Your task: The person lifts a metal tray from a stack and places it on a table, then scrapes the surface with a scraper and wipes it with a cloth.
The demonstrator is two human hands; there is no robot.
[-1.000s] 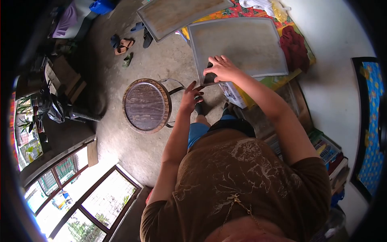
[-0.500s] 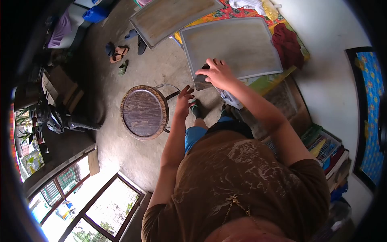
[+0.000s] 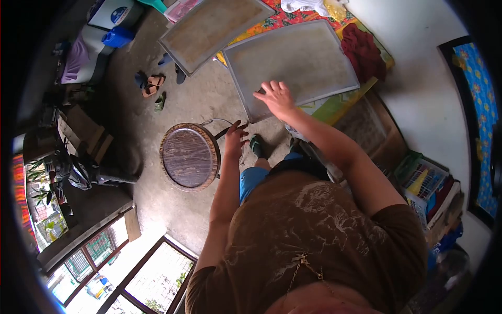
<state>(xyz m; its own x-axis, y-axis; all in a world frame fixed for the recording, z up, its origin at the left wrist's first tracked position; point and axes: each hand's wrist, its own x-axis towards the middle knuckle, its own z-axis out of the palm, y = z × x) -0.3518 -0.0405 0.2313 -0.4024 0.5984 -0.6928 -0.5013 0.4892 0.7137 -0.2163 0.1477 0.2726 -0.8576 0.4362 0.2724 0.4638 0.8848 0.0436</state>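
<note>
My right hand [image 3: 277, 100] is over the lower left part of a grey framed panel [image 3: 298, 63], its thumb and fingers curled. A small dark patch shows between thumb and index finger; I cannot make out what it is. My left hand [image 3: 235, 139] is held out lower and to the left, between the panel's corner and a round wooden stool [image 3: 189, 157]. Its fingers are apart, and nothing shows in them. The stool's dark leg lies behind that hand. A second framed panel [image 3: 214, 31] with a brownish surface is at the upper left of the first.
Sandals [image 3: 153, 85] and other footwear lie on the concrete floor [image 3: 198, 94]. A dark red cloth [image 3: 362, 52] is beside the panel, on a patterned cloth [image 3: 277, 21]. At the right, a basket of items [image 3: 423, 180] stands by the wall. A blue jug [image 3: 117, 36] is at the upper left.
The dark flat piece in my right hand earlier is no longer plainly visible. My right hand is a little farther right, my left slightly lower. The whole view has shifted slightly.
</note>
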